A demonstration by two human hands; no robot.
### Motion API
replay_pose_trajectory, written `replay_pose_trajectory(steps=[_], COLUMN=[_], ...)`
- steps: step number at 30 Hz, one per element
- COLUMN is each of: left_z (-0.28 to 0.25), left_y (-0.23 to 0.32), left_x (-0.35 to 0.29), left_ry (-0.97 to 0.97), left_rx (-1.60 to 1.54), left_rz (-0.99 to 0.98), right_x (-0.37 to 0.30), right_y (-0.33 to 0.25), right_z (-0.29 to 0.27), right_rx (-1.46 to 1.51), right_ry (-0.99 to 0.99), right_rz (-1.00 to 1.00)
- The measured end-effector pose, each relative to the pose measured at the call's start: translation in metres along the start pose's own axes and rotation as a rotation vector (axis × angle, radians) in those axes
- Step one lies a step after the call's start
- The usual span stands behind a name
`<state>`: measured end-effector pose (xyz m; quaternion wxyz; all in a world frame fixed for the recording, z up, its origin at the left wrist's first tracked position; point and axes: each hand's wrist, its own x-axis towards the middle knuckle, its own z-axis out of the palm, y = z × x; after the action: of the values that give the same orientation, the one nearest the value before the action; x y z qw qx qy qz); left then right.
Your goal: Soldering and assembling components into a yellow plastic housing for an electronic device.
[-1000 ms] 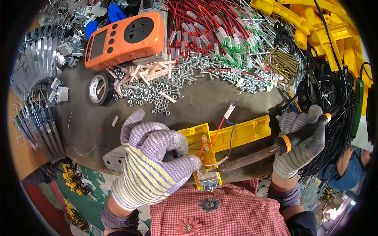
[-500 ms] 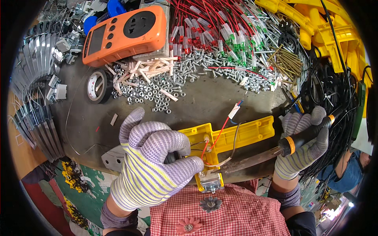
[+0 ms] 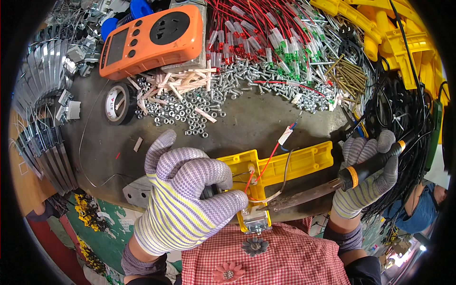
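My right hand (image 3: pixel 365 175) is closed around the black handle of a soldering iron (image 3: pixel 373 167) with orange rings. Its dark, worn shaft slopes down-left, and the tip touches or nearly touches the top of a metal box-shaped part (image 3: pixel 256 222). This part sits in the near end of a yellow plastic housing (image 3: pixel 294 164). Red, white and dark wires (image 3: pixel 269 161) run out of the housing; one ends in a pale wrapped piece (image 3: pixel 285 135). My left hand (image 3: pixel 190 197) curls at the housing's left side, thumb near the iron's tip; a dark ridged thing shows partly between its fingers.
Behind lie an orange meter (image 3: pixel 152 42) with a socket, black tape (image 3: pixel 118 103), wooden sticks (image 3: pixel 180 80), nuts (image 3: pixel 190 116), screws and red-wired indicator lights (image 3: pixel 256 42). Metal strips (image 3: pixel 50 142) fan out at left. Black cables (image 3: pixel 403 114) and yellow housings (image 3: pixel 399 38) crowd the right.
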<state>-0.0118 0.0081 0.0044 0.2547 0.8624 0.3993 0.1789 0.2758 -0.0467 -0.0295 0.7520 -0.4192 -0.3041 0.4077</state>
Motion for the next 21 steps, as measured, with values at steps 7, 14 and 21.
replay_pose_trajectory(steps=[7, 14, 21], left_z=[-0.0001, 0.0014, 0.0020], left_y=[-0.0007, -0.0020, -0.0025], left_x=[-0.0001, -0.0008, -0.0004], left_ry=[0.006, 0.001, 0.003], left_rx=[-0.007, 0.010, 0.013], left_rz=[0.009, 0.029, 0.027], right_x=[0.0010, 0.0001, 0.0007], right_y=[0.0002, 0.0005, 0.0007], right_z=[0.0000, 0.0047, 0.0018], right_rx=[0.014, 0.019, 0.012], right_ry=[-0.018, 0.058, 0.024], right_rz=[0.004, -0.001, -0.007])
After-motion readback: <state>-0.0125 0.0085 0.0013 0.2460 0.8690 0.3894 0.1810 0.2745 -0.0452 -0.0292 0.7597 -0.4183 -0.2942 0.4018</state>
